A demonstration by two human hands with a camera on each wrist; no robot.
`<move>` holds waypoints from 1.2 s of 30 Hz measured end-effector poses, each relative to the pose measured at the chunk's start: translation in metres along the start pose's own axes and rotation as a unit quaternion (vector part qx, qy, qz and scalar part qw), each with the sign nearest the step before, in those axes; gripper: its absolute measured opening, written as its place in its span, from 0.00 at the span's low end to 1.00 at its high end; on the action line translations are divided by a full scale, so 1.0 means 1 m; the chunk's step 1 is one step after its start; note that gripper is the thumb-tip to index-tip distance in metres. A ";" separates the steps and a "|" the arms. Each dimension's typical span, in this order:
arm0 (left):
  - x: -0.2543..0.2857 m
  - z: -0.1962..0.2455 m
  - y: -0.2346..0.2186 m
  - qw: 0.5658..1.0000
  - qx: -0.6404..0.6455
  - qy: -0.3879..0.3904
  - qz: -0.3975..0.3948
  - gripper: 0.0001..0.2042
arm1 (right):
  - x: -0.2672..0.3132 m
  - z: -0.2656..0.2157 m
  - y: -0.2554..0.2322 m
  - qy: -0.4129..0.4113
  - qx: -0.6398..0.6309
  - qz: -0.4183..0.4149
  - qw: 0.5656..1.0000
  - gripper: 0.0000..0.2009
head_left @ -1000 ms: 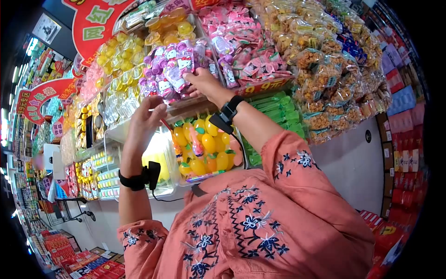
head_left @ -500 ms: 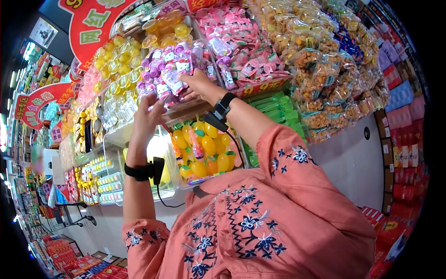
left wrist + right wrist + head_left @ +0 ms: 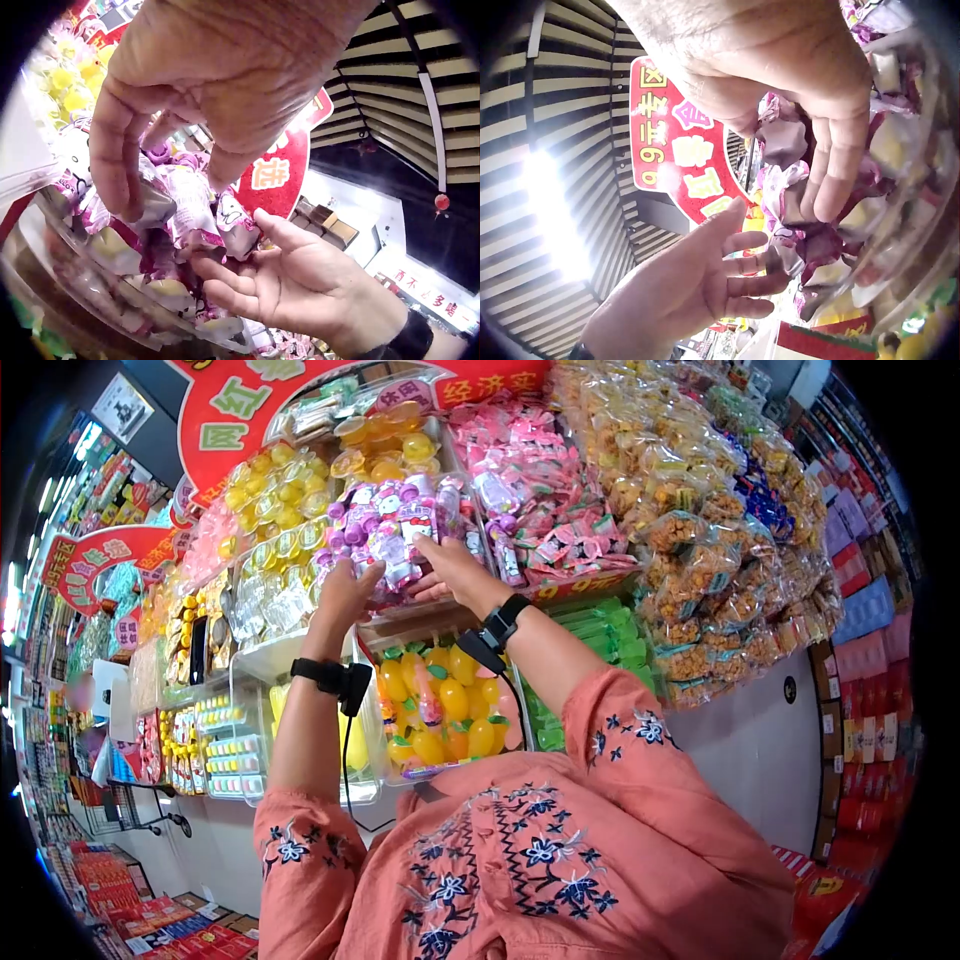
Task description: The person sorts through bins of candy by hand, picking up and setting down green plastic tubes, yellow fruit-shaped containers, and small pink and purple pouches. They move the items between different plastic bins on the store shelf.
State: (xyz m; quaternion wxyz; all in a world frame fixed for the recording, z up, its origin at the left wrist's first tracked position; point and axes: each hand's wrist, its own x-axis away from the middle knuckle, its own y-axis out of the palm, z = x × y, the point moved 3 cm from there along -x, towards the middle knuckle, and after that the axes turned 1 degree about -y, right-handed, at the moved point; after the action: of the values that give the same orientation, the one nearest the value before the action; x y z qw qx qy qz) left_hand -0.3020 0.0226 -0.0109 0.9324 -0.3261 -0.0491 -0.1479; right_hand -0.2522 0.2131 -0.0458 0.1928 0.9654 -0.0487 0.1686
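Note:
Purple and pink cartoon-cat snack packs (image 3: 385, 525) fill a clear bin (image 3: 405, 603) on the upper shelf. My left hand (image 3: 350, 585) reaches up and lays its lightly bent fingers on the packs at the bin's left front. In the left wrist view the left hand (image 3: 169, 187) dips its fingers among the packs (image 3: 187, 217). My right hand (image 3: 440, 565) lies palm-up against the front of the pile, fingers straight. The right wrist view shows the right hand (image 3: 817, 180) pressing flat on the packs (image 3: 780, 142), with the left hand (image 3: 757, 255) opposite it.
Bins of yellow jelly cups (image 3: 270, 490) and pink packs (image 3: 530, 470) flank the purple ones. A clear box of orange and yellow fruit-shaped sweets (image 3: 445, 695) sits below. Bagged snacks (image 3: 700, 540) pile up on the right. Red signs (image 3: 250, 410) hang above.
My left hand has risen from below the bin's edge onto the purple packs. My right hand has stayed at the pile's front and shifted slightly.

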 end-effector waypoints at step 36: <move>0.047 -0.004 -0.038 0.914 0.395 0.018 -0.092 0.19 | 0.059 -0.024 0.042 -0.016 0.041 -0.134 0.990 0.18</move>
State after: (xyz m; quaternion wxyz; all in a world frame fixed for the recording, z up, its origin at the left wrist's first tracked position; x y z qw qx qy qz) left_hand -0.2690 -0.0196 0.0175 0.9682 0.0773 -0.1164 -0.2073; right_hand -0.2106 0.1820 0.0103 0.1732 0.9729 0.0851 0.1277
